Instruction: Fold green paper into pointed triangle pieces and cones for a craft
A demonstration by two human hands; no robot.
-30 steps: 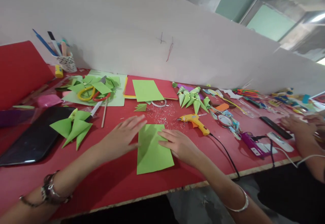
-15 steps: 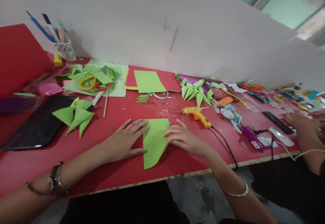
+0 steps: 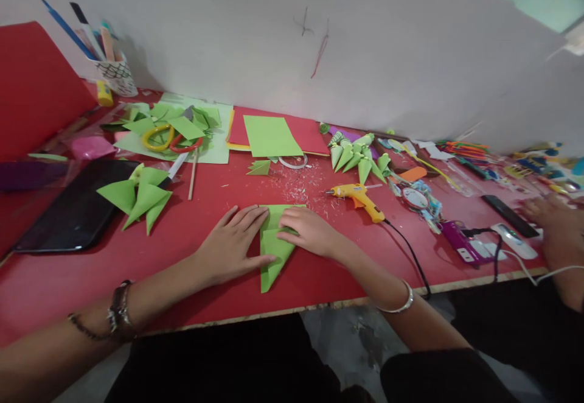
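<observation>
A green sheet of paper [image 3: 272, 269] lies in front of me on the red table, its right side folded over so that it tapers to a point toward me. My left hand [image 3: 235, 241] rests flat by its left edge, fingers stretched out, the fingertips and thumb on the paper. With bent fingers, my right hand [image 3: 312, 231] grips the folded-over flap near the top; its fingertips partly hide the paper. Beyond my right hand lies a yellow glue gun [image 3: 358, 199]. A folded green paper piece [image 3: 145, 199] sits left of my left hand.
A black phone-like slab [image 3: 73, 214] lies at left. Scissors [image 3: 157, 138] rest among green scraps. Another green sheet [image 3: 271, 135] lies on red paper at the back. Several green paper cones [image 3: 358, 156] stand back right, beyond a purple power adapter [image 3: 460, 241]. Another person's hand [image 3: 554, 220] is at far right.
My right hand has moved left across the sheet, bringing its right side over into a fold. My left hand stays on the left edge. The view has shifted slightly.
</observation>
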